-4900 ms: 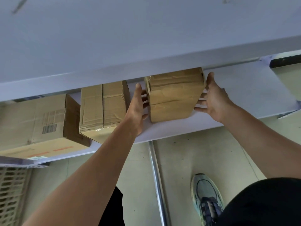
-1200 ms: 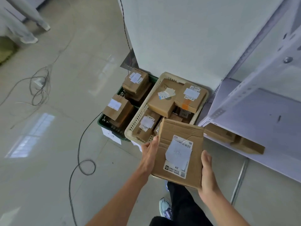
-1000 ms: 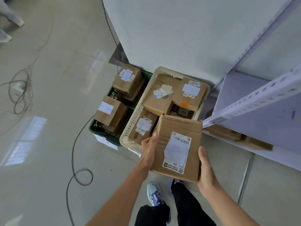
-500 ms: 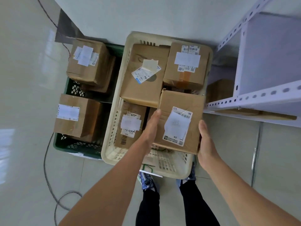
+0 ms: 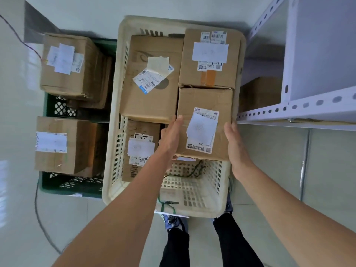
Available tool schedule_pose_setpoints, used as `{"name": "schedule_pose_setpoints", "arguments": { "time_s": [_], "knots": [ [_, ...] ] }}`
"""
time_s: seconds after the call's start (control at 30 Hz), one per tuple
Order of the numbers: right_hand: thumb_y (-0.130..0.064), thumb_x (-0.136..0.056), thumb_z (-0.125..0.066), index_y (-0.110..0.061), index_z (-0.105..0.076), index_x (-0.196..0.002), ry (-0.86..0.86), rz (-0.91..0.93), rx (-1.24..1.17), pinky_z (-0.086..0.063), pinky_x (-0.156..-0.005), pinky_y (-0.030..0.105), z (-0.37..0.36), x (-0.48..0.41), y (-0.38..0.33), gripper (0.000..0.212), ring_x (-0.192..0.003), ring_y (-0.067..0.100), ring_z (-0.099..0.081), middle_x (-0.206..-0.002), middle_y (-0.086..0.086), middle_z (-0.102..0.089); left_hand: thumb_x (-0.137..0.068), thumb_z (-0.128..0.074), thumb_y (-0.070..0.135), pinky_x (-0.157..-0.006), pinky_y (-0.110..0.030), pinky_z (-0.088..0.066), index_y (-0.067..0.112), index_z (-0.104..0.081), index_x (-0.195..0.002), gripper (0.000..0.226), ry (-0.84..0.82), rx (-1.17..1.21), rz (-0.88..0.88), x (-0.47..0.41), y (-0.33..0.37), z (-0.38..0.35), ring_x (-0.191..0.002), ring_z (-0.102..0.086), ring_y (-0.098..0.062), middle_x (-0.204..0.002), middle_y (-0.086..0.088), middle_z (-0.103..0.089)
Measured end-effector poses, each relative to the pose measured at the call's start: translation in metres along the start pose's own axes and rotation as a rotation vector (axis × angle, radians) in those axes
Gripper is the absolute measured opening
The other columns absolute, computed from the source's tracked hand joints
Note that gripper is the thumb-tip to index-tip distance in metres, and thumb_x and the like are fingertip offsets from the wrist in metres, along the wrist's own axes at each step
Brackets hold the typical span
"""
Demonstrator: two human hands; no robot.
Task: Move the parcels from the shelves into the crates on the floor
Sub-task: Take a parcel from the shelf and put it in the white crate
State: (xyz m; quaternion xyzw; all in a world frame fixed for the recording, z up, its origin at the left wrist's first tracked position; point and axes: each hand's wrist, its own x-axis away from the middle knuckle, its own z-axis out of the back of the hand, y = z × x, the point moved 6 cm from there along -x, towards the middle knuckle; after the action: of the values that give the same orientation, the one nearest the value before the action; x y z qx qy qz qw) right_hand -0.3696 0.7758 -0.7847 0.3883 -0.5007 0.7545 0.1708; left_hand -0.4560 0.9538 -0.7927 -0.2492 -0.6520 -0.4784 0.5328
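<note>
I hold a brown cardboard parcel (image 5: 204, 101) with a white label just over the cream plastic crate (image 5: 111, 151). My left hand (image 5: 170, 139) presses its left side and my right hand (image 5: 236, 149) presses its right side, fingers straight. It hangs over the crate's right half, behind the bare near corner. Three other labelled parcels (image 5: 152, 78) lie in this crate. The parcel's underside and whether it touches anything below are hidden.
A green crate (image 5: 57, 182) with two stacks of parcels (image 5: 65, 62) stands left of the cream one. A white metal shelf (image 5: 308, 110) rises at the right, with a brown parcel (image 5: 258, 93) low beneath it. A cable (image 5: 38, 218) runs over the floor. My feet stand just behind the cream crate.
I took the parcel off the shelf, turned to the crates and bent down. Over the last second it has moved lower and forward above the cream crate.
</note>
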Motion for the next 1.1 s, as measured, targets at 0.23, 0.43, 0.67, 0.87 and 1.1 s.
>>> {"name": "schedule_pose_setpoints", "arguments": {
  "time_s": [0.23,0.43,0.67,0.87,1.1],
  "knots": [
    [-0.053,-0.113,-0.024,-0.027,0.003,-0.17,0.013,0.017,0.118,-0.008,-0.133,0.052,0.0,-0.01,0.01,0.068,-0.164,0.012,0.01,-0.177,-0.006,0.018,-0.057,-0.052,0.087,-0.119,-0.061,-0.042,0.03,-0.048,-0.135,0.097,0.059,0.146,-0.09,0.002,-0.014,-0.005,-0.139,-0.052,-0.032,-0.146,-0.004,-0.053],
    [-0.062,-0.11,-0.025,-0.029,0.0,-0.17,-0.008,-0.022,0.079,-0.013,-0.133,0.051,0.008,-0.013,0.01,0.072,-0.165,0.015,-0.005,-0.179,-0.005,0.001,-0.057,-0.05,0.089,-0.121,-0.061,-0.037,0.03,-0.051,-0.144,0.105,0.093,0.153,-0.11,0.004,-0.017,0.001,-0.141,-0.047,-0.022,-0.151,0.001,-0.049],
    [-0.078,-0.1,-0.028,-0.047,-0.018,-0.166,-0.073,0.144,-0.082,-0.012,-0.133,0.038,0.017,0.064,-0.034,0.073,-0.157,-0.008,-0.014,-0.173,-0.028,-0.018,-0.078,-0.039,0.088,-0.128,-0.051,-0.025,0.051,-0.06,-0.125,0.063,0.075,0.118,-0.251,0.1,0.009,0.009,-0.149,-0.036,-0.011,-0.155,0.013,-0.048],
    [-0.075,-0.092,-0.033,-0.05,-0.028,-0.159,-0.121,0.306,-0.235,-0.029,-0.119,0.012,0.027,0.191,-0.109,0.072,-0.136,-0.029,-0.034,-0.15,-0.048,-0.038,-0.09,-0.027,0.094,-0.131,-0.059,-0.021,0.051,-0.037,-0.162,0.084,-0.13,0.021,-0.406,0.229,0.026,0.002,-0.16,-0.03,-0.009,-0.17,0.02,-0.039],
    [-0.082,-0.095,-0.029,-0.051,-0.027,-0.158,-0.045,0.342,-0.36,-0.025,-0.124,0.027,0.081,0.314,-0.138,0.07,-0.149,-0.016,-0.029,-0.165,-0.034,-0.03,-0.073,-0.031,0.108,-0.134,-0.053,-0.015,0.056,-0.039,-0.159,0.101,-0.211,-0.111,-0.53,0.363,0.041,-0.037,-0.157,-0.027,0.006,-0.164,0.036,-0.038]
  ]
}}
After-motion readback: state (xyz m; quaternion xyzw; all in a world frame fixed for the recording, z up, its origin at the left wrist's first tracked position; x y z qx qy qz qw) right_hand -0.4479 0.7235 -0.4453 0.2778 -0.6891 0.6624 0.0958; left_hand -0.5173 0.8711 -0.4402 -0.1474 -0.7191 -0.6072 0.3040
